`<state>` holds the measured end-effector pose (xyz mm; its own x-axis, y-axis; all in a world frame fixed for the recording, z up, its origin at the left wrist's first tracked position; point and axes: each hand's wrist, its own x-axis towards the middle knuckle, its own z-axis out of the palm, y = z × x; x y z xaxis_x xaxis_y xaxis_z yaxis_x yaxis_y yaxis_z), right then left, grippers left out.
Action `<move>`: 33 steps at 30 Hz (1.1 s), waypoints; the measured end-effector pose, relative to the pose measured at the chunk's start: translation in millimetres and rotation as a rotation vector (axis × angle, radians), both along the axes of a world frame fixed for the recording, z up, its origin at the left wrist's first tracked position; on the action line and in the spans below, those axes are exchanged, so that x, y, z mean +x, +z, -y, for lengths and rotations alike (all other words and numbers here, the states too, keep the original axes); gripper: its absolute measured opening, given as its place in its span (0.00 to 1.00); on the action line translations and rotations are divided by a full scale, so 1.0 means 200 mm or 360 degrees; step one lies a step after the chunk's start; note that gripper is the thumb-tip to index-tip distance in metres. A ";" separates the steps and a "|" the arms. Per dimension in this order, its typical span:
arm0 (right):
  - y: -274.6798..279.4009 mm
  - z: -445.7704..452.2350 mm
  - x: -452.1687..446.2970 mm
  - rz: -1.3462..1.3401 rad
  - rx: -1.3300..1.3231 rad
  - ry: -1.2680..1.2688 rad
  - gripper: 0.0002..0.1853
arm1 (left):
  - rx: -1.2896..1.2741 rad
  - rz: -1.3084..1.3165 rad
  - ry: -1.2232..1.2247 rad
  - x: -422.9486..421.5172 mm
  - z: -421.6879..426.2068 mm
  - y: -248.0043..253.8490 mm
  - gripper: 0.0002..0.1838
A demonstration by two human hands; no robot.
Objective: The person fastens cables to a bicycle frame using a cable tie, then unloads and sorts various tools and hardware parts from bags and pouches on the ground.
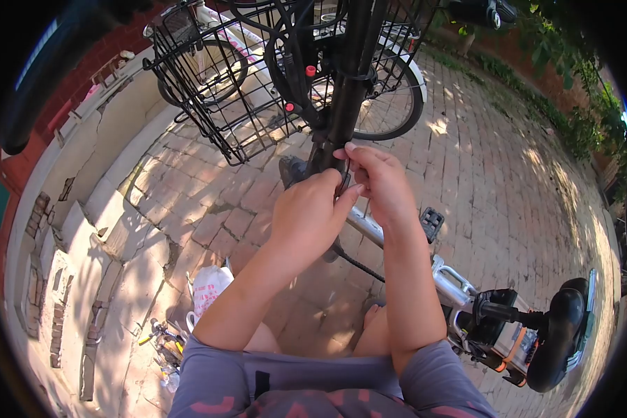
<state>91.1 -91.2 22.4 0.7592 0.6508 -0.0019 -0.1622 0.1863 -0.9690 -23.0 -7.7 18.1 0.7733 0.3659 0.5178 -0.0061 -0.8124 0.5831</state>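
Observation:
Both hands are at the lower part of a thick black upright tube [348, 97] of a bicycle. My left hand [308, 214] rests against the tube, back of the hand up, its fingers bent and partly hidden behind it. Close on its right, my right hand [377, 177] has thumb and fingers pinched together around a thin dark strand or strip, too small to name. A black wire basket [209, 104] is fixed in front of the tube, with black cables and red-tipped parts beside it. Below the hands runs a silver frame bar [364, 224].
A black saddle [559, 334] and rear rack stand at the lower right, and a pedal [432, 224] sticks out nearer the hands. A white bag [210, 287] and scattered tools [166, 345] lie at lower left. Beyond the basket stands another bicycle [397, 90].

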 end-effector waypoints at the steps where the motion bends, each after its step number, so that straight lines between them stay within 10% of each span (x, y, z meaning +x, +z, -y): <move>1: -0.01 -0.01 0.00 -0.0047 0.0027 0.0008 0.14 | 0.0020 -0.0028 -0.0006 0.00 0.00 0.02 0.13; 27: -0.05 0.03 0.03 -0.0318 0.0163 0.0289 0.15 | -0.0455 0.0563 0.0128 0.04 -0.06 -0.04 0.12; 33: -0.16 -0.05 0.01 0.0886 -0.0154 -0.0484 0.20 | -0.0436 0.0670 0.0216 0.14 -0.18 0.05 0.14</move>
<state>93.7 -81.0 -10.4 0.8142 0.4230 0.3978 0.4164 0.0522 -0.9077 5.3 27.5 27.5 0.4550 0.6143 0.6447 -0.1910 -0.6398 0.7444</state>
